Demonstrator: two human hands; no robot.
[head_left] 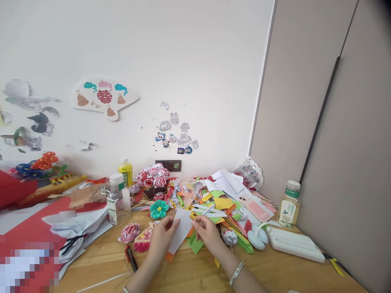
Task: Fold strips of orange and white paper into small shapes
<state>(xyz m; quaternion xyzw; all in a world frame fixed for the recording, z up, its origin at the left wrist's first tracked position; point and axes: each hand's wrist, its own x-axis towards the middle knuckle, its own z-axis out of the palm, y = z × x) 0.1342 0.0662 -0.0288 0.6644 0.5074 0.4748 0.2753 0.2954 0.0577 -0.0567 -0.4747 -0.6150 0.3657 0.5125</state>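
A white paper strip (180, 234) slants between my hands over the wooden table (171, 278). My left hand (166, 232) is closed on its left edge, thumb on the paper's face. At the strip's right edge, my right hand (204, 231) has its thumb and fingertips pinched together; whether the paper is between them is too small to tell. A teal flower (159, 209) lies behind my left hand. Beside that hand are a pink-and-white paper rose (129, 232) and a pink crocheted piece (143, 240). Green and orange paper scraps (194, 243) lie under and behind the hands.
A black pen (131, 258) lies left of my left forearm. Bottles (116, 201) stand at the left, another bottle (288, 205) at the right. A pink phone case (255, 208), a white box (295, 243) and heaped colored paper (221, 203) spread across the table's back and right.
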